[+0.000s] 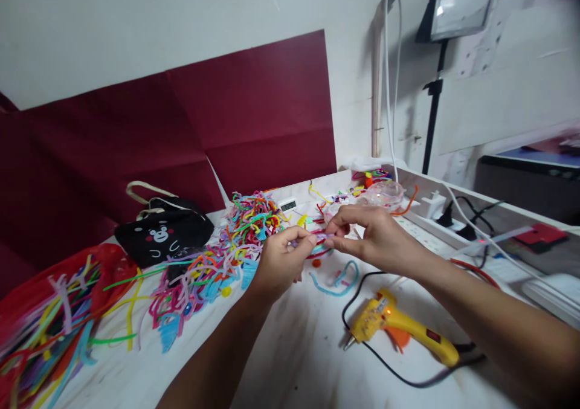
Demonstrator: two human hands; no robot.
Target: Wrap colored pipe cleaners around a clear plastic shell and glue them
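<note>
From the head view, the work looks partway along: the piece [321, 251] held up between the two hands is a small cluster of curved fuzzy strands, pink, lilac, red and pale blue, and seems to be shaped in part. Whether its strands are joined cannot be told; the fingers cover much of it. The left hand [281, 257] pinches it with thumb and forefinger together; the right hand [369, 234] has its fingertips closed on the other side. The piece is above the middle of the bench [290, 360], toward its back edge.

Plenty of material is unused. A tangled heap [254, 218] of short, bent, velvety stems lies by the back edge, left of the hands, and longer, straighter ones spill from a glossy red bag [109, 270] at the bench's left. Between them and the back edge slumps a soft black cloth pouch [163, 234]. Nearer the hands, a fuzzy blue stem [335, 289], bent into a loose curl, lies apart, with a flat orange disc [316, 263] beside it.

Toward the right edge rests a glue gun [403, 326], hard yellow plastic with a tapered metal nozzle and a lit lamp. A thin, clear, rounded container [385, 195] sits in the back right corner.
</note>
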